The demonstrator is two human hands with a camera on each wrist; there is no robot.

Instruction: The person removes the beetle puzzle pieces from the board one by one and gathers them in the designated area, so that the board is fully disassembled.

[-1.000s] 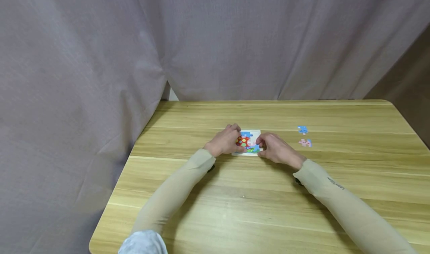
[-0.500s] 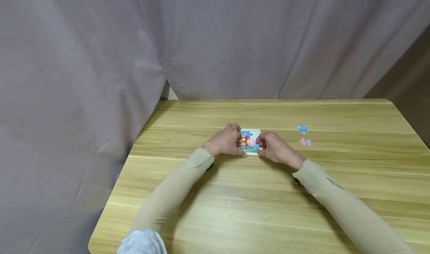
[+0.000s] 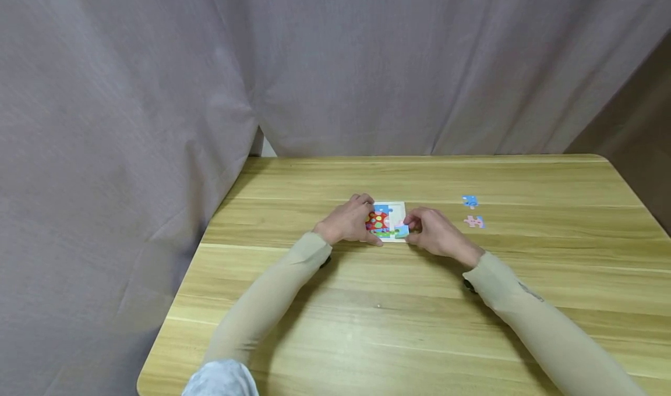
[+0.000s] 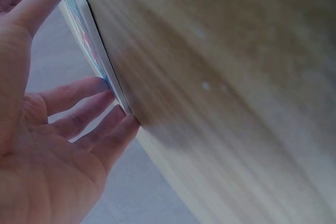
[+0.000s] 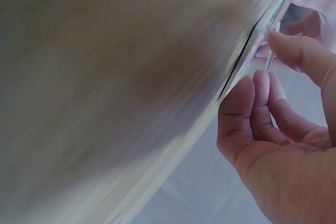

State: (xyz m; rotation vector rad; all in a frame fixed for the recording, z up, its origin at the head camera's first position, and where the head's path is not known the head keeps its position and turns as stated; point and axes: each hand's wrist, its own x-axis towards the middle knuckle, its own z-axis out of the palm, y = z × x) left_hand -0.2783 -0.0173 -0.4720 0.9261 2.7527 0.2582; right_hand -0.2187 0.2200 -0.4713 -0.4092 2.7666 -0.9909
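Note:
A small jigsaw puzzle in a white tray (image 3: 396, 210) lies mid-table, showing a red spotted shape on blue and green. My left hand (image 3: 348, 220) grips the tray from the left, thumb at the near edge and fingers toward the far edge. In the left wrist view, fingertips (image 4: 131, 121) meet the tray's side. My right hand (image 3: 437, 233) pinches a blue-and-green puzzle piece (image 3: 402, 231) over the tray's lower right. Seen edge-on in the right wrist view, that piece (image 5: 270, 60) stands tilted up from the tray (image 5: 245, 59). The left palm hides part of the picture.
Two loose puzzle pieces lie to the right on the wooden table (image 3: 346, 320): a blue one (image 3: 470, 200) and a pink one (image 3: 474, 222) nearer me. Grey curtains (image 3: 341, 64) hang behind the table and along its left side.
My right hand has tilted the lower right puzzle piece up and shifted slightly right, baring more white tray. My left thumb has slid from the picture to the tray's near edge.

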